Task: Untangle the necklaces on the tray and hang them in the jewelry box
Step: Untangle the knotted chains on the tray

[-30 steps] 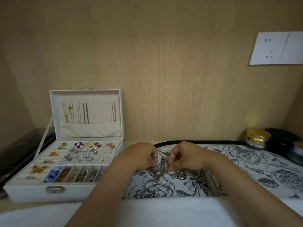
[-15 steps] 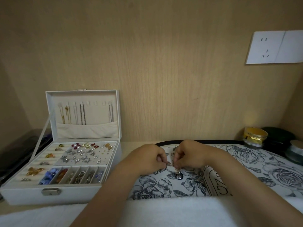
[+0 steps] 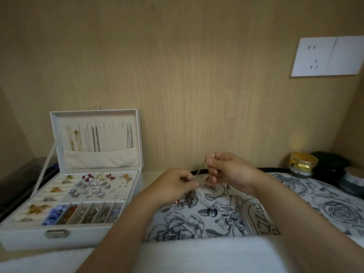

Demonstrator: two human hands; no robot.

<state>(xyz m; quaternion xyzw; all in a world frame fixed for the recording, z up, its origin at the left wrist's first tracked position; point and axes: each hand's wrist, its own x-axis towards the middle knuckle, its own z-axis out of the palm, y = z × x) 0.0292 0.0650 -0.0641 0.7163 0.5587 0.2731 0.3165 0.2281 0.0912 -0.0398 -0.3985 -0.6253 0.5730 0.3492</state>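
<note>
Gold chain (image 3: pixel 200 170) pinched between left hand (image 3: pixel 173 186) and raised right hand (image 3: pixel 226 170) over tray (image 3: pixel 295 194) rear edge, ring pendant (image 3: pixel 212 211) laid mid-tray, letters "GZE" printed alongside.

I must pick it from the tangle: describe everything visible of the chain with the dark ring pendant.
The silver chain is thin and fine-linked. It runs slack and diagonal from under the left hand, where its upper end is hidden, down to a dark, glossy ring pendant lying flat on the floral tray. A beaded tangle lies close beside it; contact is unclear.
</note>
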